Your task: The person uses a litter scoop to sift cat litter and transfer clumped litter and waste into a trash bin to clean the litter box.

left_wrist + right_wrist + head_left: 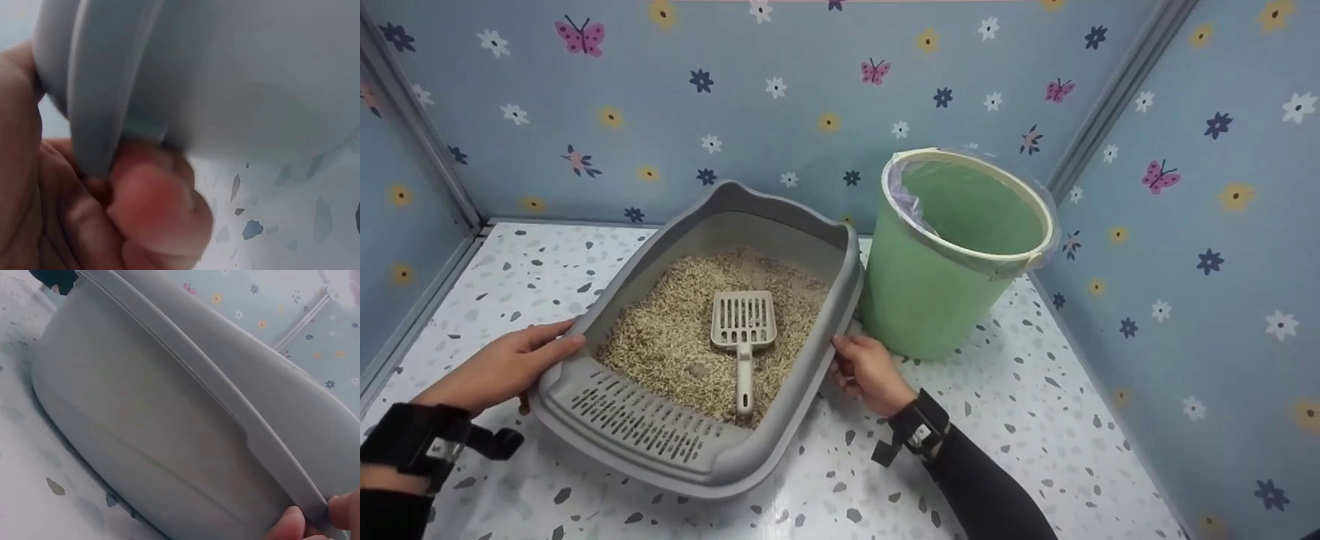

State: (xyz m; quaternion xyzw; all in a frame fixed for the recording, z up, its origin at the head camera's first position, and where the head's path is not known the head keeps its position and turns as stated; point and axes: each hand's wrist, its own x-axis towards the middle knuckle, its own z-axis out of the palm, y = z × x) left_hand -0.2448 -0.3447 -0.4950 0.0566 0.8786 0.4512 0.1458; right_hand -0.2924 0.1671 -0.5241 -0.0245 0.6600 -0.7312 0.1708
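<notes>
A grey litter box [802, 401] stands at an angle in the head view, filled with tan pellet litter [667, 322]. On the litter lies a pale slotted litter scoop [745, 367], its handle toward the slotted front step. My left hand [499, 371] grips the box's left rim, thumb on top; the left wrist view shows the fingers [154, 208] curled beneath the rim. On the opposite side my right hand [874, 375] pinches the right rim. The right wrist view shows its fingertips [289, 526] at the rim's edge, beside the box's smooth outer wall [140, 405].
A green trash bin [930, 300] with a cream ring and a clear liner stands close against the box's right side. Blue flowered panels [780, 45] enclose the back and both sides. The speckled white surface [960, 450] extends in front and to the right.
</notes>
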